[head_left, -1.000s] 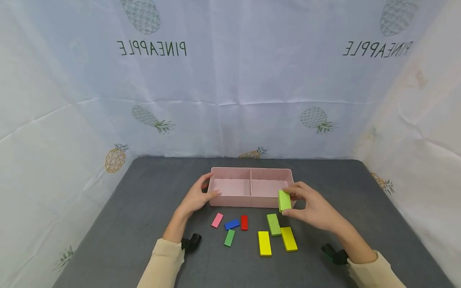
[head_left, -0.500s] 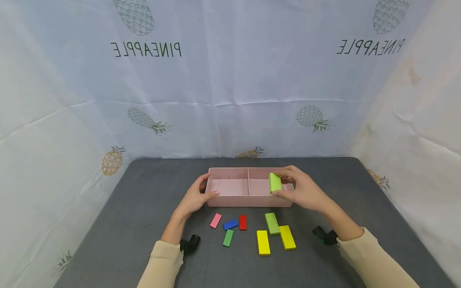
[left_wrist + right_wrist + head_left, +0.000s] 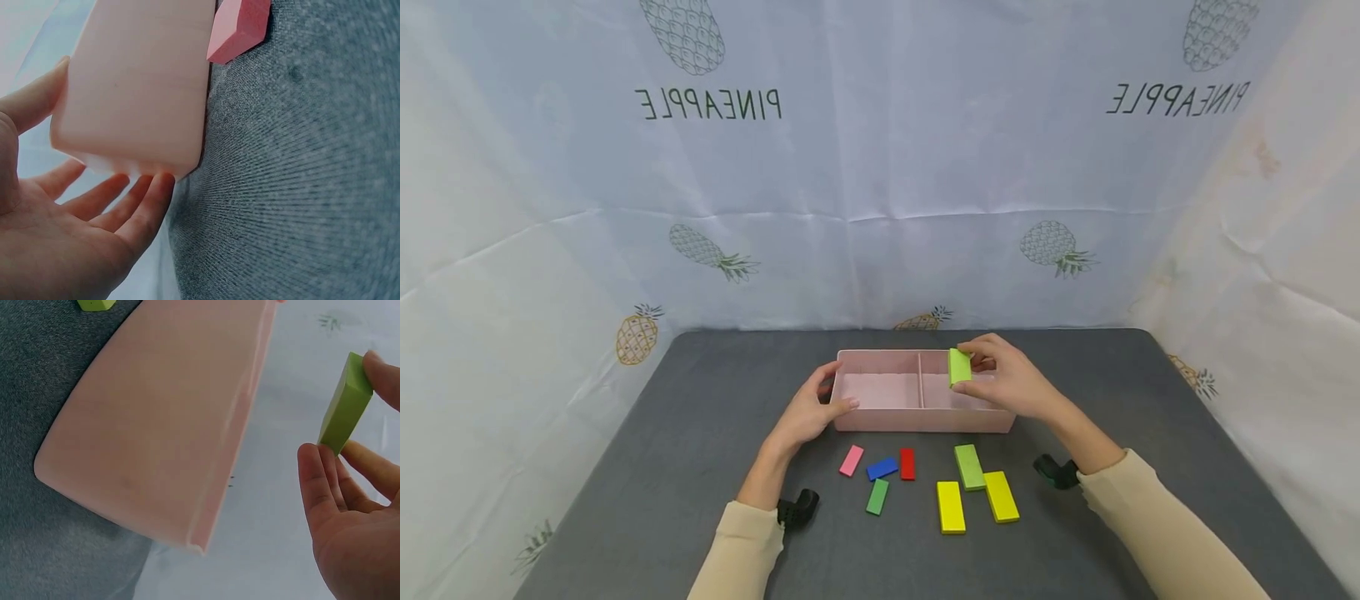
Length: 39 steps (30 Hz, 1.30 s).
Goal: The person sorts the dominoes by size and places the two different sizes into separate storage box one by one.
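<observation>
A pink two-compartment box (image 3: 895,420) stands on the table. My left hand (image 3: 805,408) holds its left end. In the left wrist view, the thumb is at the rim and the fingertips lie against the end wall of the box (image 3: 137,81). My right hand (image 3: 1011,377) pinches a light green block (image 3: 959,368) between thumb and fingers, over the right compartment near the divider. The right wrist view shows that block (image 3: 347,405) above the level of the box rim, tilted in the fingertips. Both compartments hold nothing where their floors show.
In front of the box lie small pink (image 3: 852,460), blue (image 3: 882,468), red (image 3: 907,464) and green (image 3: 877,497) blocks. To their right are a larger light green block (image 3: 970,467) and two yellow blocks (image 3: 951,507), (image 3: 1002,497). A pineapple-print curtain (image 3: 887,167) hangs behind the dark table.
My right hand has carried the light green block from the box's front right corner, away from me and leftward, over the right compartment. My left hand stays at the box's left end.
</observation>
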Available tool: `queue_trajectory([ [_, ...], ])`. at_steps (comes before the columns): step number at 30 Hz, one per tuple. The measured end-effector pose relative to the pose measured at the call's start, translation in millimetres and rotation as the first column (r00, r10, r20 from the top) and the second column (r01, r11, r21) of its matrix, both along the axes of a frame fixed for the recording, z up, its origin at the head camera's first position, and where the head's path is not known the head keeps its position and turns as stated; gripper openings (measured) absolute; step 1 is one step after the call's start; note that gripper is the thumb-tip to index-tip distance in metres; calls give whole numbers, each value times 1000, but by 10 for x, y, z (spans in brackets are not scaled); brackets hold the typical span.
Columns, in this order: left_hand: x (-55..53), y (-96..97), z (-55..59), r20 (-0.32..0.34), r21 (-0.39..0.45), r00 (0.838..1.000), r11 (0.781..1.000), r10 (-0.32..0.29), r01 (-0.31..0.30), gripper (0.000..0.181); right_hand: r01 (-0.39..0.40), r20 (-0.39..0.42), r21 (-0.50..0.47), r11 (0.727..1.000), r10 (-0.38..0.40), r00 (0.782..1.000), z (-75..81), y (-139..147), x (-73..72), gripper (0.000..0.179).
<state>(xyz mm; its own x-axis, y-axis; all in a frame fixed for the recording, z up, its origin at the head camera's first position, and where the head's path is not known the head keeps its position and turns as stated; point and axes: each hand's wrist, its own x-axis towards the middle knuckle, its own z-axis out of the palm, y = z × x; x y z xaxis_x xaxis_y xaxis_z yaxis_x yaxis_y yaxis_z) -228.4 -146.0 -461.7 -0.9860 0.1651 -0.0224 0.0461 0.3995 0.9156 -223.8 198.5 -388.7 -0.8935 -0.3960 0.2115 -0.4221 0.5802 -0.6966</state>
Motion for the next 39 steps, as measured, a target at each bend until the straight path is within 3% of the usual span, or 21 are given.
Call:
queue_trajectory([
  [18, -1, -36, 21, -5, 12, 1000, 1000, -17, 17, 79, -29, 101, 52, 998, 24, 995, -322, -155, -314, 60],
  [25, 12, -22, 16, -9, 25, 999, 999, -32, 32, 80, -63, 171, 130, 989, 40, 984, -388, -216, -365, 64],
  [39, 21, -18, 11, 5, 29, 1000, 999, -15, 15, 79, -137, 222, 213, 967, 89, 971, -516, -368, -478, 57],
])
